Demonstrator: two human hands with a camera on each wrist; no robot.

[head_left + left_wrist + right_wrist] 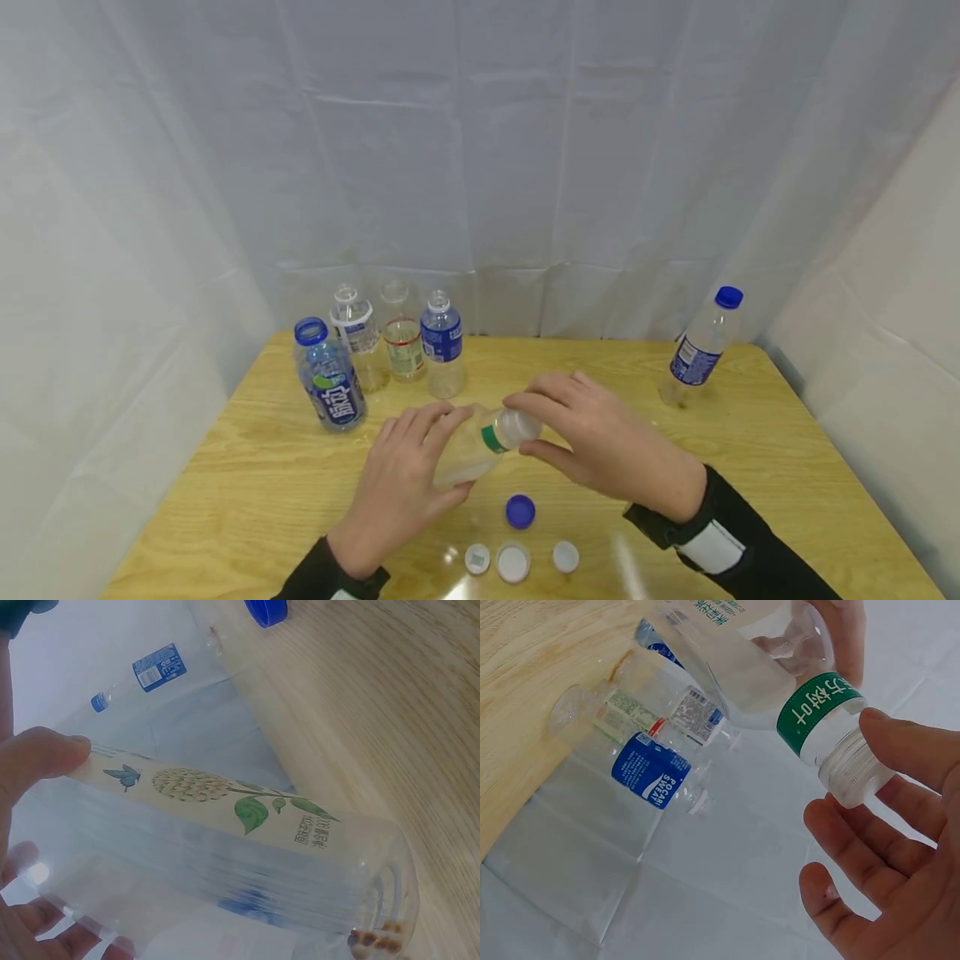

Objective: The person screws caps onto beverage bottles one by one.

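Head, green-banded bottle (471, 458): tilted above the table (225, 500), beyond the loose blue cap (521, 512); our left hand (407, 468) grips it.
Left wrist, base (390, 892): free of our fingers.
Right wrist, clear cap (855, 769): our right hand (919, 877) pinches it; we judge unscrewing underway, next needing a twist.

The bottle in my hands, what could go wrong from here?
Held tilted in your left hand, the bottle might slip. Your right hand is at its clear cap, which could drop among the loose caps below if it comes free. Your left hand could also bump the blue bottle standing beyond it.
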